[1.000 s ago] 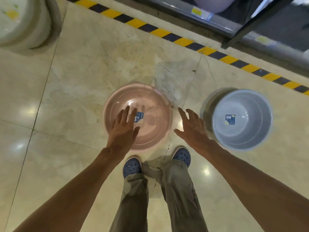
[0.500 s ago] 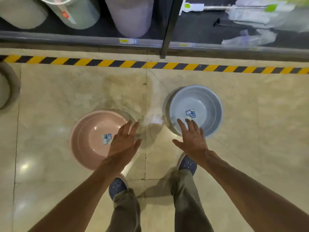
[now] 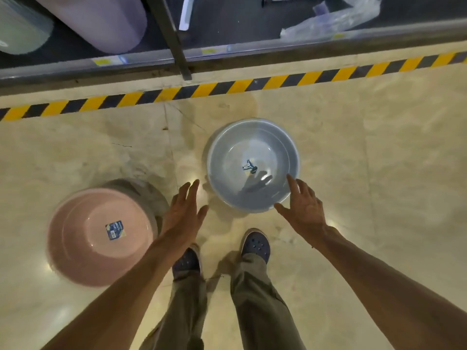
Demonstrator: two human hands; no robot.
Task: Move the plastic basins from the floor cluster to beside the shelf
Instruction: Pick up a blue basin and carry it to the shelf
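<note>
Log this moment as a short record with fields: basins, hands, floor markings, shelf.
basins: blue basin and pink basin, both upright on the floor, apart, a sticker inside each
left hand: open, empty, near the blue basin's left side, no grip
right hand: open, empty, fingers over the blue basin's near right rim
floor marking: yellow-black hazard tape between basins and shelf
shelf: bottom edge beyond the tape, rolled goods stored on it

Grey basin (image 3: 252,157): smooth, glossy plastic.
Pink basin (image 3: 83,238): smooth plastic, soft sheen.
Floor (image 3: 366,173): polished, reflective stone tiles.
</note>
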